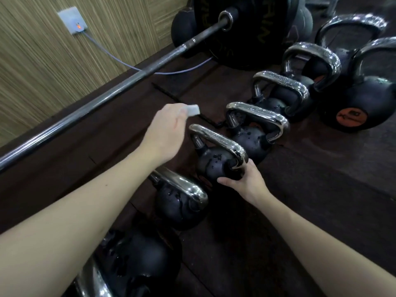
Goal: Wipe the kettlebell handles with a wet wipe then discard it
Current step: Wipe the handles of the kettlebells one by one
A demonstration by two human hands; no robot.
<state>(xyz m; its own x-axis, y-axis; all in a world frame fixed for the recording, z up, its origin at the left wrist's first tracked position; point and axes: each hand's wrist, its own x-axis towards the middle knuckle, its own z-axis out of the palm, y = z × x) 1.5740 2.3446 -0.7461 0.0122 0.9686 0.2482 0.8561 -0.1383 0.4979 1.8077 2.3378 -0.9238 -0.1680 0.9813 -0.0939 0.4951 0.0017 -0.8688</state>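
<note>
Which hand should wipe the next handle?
Probably left: the left hand pinches the wet wipe above the row, while the right hand braces a kettlebell.

Floor [310, 189]: dark rubber matting. On it: a row of black kettlebells [218, 163] with chrome handles, and a plate-loaded barbell [120, 86].

Kettlebells with chrome handles in view: eight, namely six in the near row [216, 155] and two behind it [364, 99]. Barbells [107, 93]: one. Wipes [192, 109]: one. Hands: two, left [165, 133] and right [244, 181]. Wall sockets [74, 20]: one
</note>
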